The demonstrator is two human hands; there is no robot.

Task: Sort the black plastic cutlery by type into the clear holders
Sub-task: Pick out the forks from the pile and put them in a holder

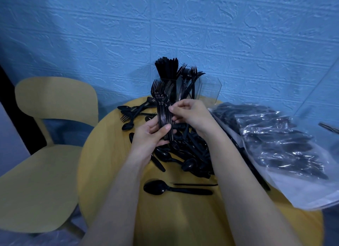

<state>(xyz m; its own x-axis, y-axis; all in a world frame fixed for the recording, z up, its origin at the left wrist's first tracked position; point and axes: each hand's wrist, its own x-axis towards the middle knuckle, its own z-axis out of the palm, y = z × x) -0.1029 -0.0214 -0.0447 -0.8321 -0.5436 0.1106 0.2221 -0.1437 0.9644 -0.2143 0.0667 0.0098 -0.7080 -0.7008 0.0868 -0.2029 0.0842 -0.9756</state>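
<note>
Both hands are up over the yellow round table point(113, 154), and the bundle of forks point(163, 108) is the centre of everything here. The left hand point(150, 135) is wrapped around the handles at the bottom of that bundle, thumb pressed across the front, so the forks stand nearly upright with their prongs fanned out at the top. The right hand point(189, 113) comes in from the right of the bundle, fingers curled and pinching at the handles about midway up; it is closed on them, though exactly how many forks it has hold of is hard to make out.

Just behind the bundle stand the clear holders point(194, 88) against the blue wall point(238, 34). The one behind and above the bundle is packed with knives point(166, 67), blades up. The next one to the right has forks leaning in it, and the one furthest right looks bare.

Below and right of the bundle lies the loose pile of cutlery point(189, 154), spoons and knives tangled flat on the table. To the left of the bundle a few more pieces lie scattered. Well below it, nearer the camera, a single spoon point(176, 188) lies alone. Far right of the bundle sits a clear plastic bag point(275, 144) holding more black cutlery. Left of the bundle, off the table, is a yellow chair point(45, 135).
</note>
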